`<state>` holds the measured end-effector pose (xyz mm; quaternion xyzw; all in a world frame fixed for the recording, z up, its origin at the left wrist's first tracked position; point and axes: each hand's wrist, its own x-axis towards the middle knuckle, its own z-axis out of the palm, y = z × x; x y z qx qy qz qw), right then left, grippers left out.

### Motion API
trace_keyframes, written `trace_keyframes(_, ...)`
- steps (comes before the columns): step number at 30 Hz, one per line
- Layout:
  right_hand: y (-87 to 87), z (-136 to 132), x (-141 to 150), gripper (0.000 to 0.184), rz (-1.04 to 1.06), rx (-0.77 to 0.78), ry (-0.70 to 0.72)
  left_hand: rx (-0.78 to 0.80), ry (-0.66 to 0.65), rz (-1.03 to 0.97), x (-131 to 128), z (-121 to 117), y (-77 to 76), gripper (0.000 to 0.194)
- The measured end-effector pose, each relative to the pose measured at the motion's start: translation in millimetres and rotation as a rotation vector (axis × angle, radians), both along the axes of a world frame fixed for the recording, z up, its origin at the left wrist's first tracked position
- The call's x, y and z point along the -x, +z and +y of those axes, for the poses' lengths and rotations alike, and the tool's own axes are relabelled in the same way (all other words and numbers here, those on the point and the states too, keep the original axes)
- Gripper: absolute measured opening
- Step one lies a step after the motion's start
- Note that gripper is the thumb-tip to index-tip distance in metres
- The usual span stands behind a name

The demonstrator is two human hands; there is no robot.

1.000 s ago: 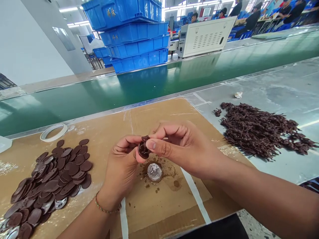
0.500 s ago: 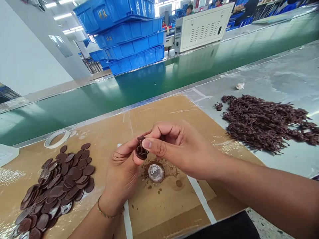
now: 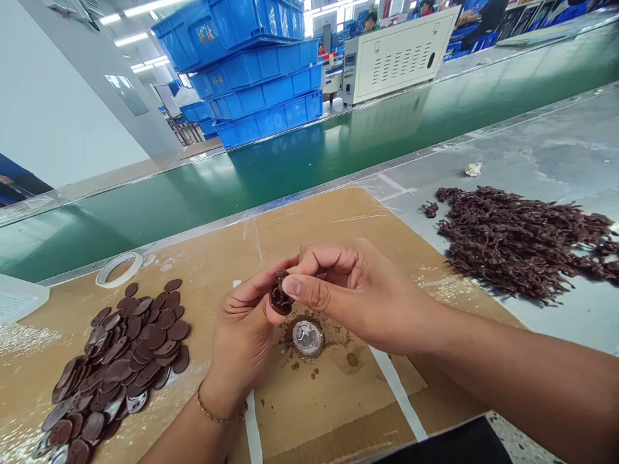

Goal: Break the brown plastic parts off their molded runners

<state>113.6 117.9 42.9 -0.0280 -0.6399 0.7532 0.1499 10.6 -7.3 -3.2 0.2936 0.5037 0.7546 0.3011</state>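
Observation:
Both hands meet over the middle of a cardboard sheet (image 3: 314,225). My left hand (image 3: 244,338) and my right hand (image 3: 351,293) pinch one small dark brown piece (image 3: 279,298) between thumbs and fingertips. Just under it a small clear round cap (image 3: 308,338) sits on the cardboard amid brown crumbs. To the left lies a heap of several dark brown oval discs (image 3: 116,364). To the right a pile of dark brown stringy trimmings (image 3: 517,241) lies on the grey tabletop.
A roll of white tape (image 3: 118,269) lies at the cardboard's far left. A green conveyor belt (image 3: 338,148) runs behind. Stacked blue crates (image 3: 251,71) and a white metal box (image 3: 399,58) stand beyond it, with other people working far back.
The hands keep pinching the brown piece with only slight finger shifts. The view has drifted a little, so everything sits slightly differently in frame.

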Motion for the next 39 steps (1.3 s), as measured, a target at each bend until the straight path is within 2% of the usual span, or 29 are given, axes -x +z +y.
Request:
trace_keyframes(8,-1.2,-1.2,1.7,0.035,-0.019,0.023,0.014,-0.065,0.019,0.036,1.1,1.6,-5.0,0.022)
trace_keyframes(16,-0.3,-1.0,1.7,0.037,0.01,0.014,0.038,-0.018,0.008,0.039,2.1,-0.7,-8.6,0.026)
trace_keyframes(24,-2.2,-2.3,0.5,0.038,-0.008,0.015,0.027,-0.048,-0.03,0.03,1.4,0.7,-8.4,0.024)
trace_keyframes(31,1.1,0.1,1.0,0.042,-0.018,0.023,0.023,-0.012,-0.003,0.018,1.0,1.8,-7.4,0.026)
trace_keyframes(39,2.0,0.0,2.0,0.026,-0.052,0.022,0.009,-0.002,0.019,0.004,1.0,2.5,-7.7,0.023)
